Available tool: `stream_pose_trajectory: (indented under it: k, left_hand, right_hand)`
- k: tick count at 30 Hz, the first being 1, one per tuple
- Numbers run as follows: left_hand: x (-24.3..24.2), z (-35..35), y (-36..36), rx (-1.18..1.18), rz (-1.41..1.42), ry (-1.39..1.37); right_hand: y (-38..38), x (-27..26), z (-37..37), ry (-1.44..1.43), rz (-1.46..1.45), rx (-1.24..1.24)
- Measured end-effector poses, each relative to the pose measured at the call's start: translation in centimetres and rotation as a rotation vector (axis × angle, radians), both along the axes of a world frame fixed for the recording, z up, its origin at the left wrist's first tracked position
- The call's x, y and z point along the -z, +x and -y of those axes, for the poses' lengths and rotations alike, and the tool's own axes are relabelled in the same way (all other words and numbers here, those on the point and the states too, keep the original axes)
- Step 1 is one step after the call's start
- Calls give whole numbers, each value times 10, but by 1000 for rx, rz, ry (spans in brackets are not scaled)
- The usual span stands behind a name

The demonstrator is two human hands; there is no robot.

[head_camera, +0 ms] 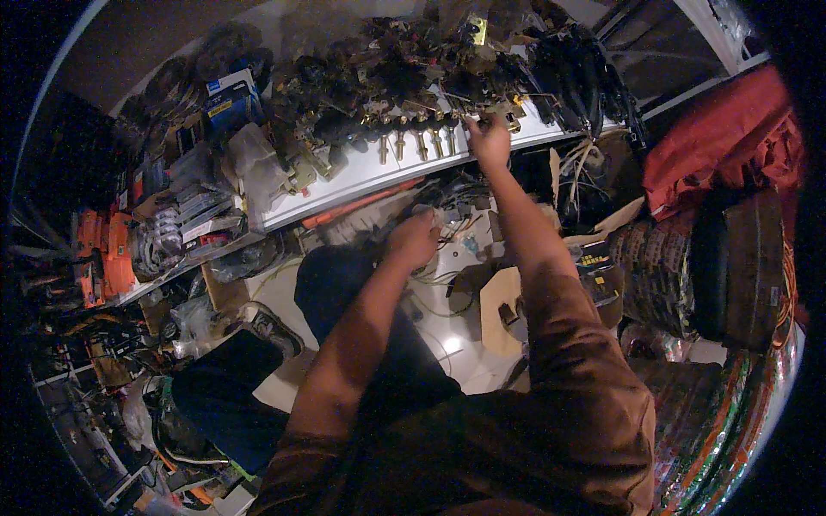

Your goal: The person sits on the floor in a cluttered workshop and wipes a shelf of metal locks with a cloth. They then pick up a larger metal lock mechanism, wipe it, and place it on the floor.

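My right hand [492, 140] reaches to the white shelf [335, 195], at the right end of a row of brass-coloured bolt-like metal fittings [423, 143]. Several of these stand side by side near the shelf's front edge. Its fingertips are dark and partly hidden, so whether they pinch a fitting is unclear. Just right of the fingers lies a yellowish metal bracket [512, 122]. Lower down, below the shelf edge, my left hand [416, 237] hangs over my knee, close to a tangle of wires [459, 227]. Its fingers are curled and mostly turned away from view.
Dark metal parts [393, 71] are heaped behind the fittings. Boxes [231, 103] and orange packages [106, 255] crowd the shelf's left end. Black cables [574, 71] hang at the right. A cut cardboard piece [502, 313] lies on the floor, and a red cloth [723, 145] drapes at right.
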State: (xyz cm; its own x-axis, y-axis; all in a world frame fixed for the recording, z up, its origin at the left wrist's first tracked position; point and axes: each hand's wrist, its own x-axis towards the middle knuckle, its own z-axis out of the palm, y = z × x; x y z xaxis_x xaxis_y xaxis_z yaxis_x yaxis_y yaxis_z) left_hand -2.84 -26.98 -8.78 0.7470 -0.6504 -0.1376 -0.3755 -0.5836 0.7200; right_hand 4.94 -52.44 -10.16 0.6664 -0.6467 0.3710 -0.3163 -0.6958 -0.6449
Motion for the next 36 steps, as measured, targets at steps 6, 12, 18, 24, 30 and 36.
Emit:
stream_pose_trajectory:
  k: [6, 12, 18, 24, 30, 36]
  left_hand:
    - [-8, 12, -3, 60, -78, 65]
    - [-10, 7, -3, 9, -62, 74]
    - [3, 4, 0, 29, -8, 77]
    - [-5, 1, 0, 27, -30, 131]
    - [-9, 9, -4, 45, -51, 80]
    - [-8, 12, -4, 70, -38, 77]
  right_hand:
    - [-27, 16, 47, 210, -59, 365]
    - [0, 13, 28, 965, 253, 302]
    - [0, 32, 62, 809, 129, 466]
    - [-22, -13, 55, 1024, 418, 320]
    - [-51, -27, 107, 72, 78, 380]
    - [-43, -35, 129, -241, -106, 169]
